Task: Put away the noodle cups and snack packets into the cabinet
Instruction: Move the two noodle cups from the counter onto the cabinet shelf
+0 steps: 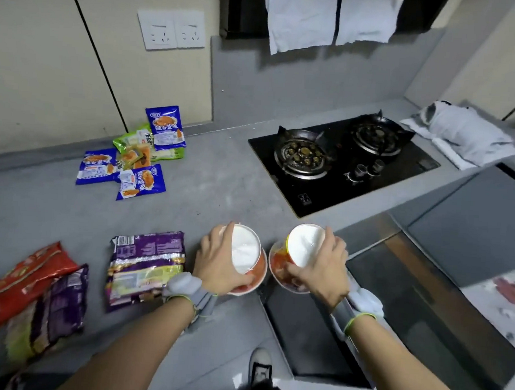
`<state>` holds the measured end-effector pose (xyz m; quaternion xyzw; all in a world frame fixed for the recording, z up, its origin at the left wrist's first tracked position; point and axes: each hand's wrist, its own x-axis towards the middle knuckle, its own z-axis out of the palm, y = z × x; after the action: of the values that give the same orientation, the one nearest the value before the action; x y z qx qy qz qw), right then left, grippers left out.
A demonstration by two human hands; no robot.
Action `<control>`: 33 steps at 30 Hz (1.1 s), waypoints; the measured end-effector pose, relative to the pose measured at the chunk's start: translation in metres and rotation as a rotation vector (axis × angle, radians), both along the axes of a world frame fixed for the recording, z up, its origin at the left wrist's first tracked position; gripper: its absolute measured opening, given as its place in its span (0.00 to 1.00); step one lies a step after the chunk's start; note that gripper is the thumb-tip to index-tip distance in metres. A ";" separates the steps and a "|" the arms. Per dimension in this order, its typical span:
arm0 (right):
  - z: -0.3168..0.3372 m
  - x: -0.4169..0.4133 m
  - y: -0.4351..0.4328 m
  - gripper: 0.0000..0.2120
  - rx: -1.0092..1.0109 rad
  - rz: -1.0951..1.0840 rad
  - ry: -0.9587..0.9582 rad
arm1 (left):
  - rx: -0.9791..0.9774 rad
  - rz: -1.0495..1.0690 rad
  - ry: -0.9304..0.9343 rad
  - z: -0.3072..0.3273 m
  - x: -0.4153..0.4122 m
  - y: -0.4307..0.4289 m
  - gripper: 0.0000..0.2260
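Two red noodle cups with white bases are tilted over near the front edge of the grey counter (220,192). My left hand (219,258) grips the left noodle cup (246,251) and my right hand (324,268) grips the right noodle cup (302,247). A purple noodle packet (145,263) lies just left of my left hand. Further left lie a red packet (22,277) and another purple packet (53,306). A pile of blue and green snack packets (135,154) sits at the back left by the wall.
A black two-burner gas hob (342,164) is set in the counter at the right. Folded white cloths (462,132) lie at the far right. Towels (327,15) hang above. A dark opening (317,334) shows below the counter edge, with a shoe (260,367) on the floor.
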<state>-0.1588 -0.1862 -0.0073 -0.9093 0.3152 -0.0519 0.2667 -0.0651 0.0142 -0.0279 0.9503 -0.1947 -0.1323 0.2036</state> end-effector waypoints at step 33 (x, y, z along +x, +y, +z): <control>-0.548 -0.070 0.154 0.59 0.084 0.423 0.161 | 0.042 0.497 -0.014 -0.544 -0.133 0.156 0.50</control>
<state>-0.2284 -0.0319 -0.5555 -0.9445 0.1397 0.0911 0.2831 -0.1979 0.1706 -0.5719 0.9740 0.0463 -0.0754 0.2087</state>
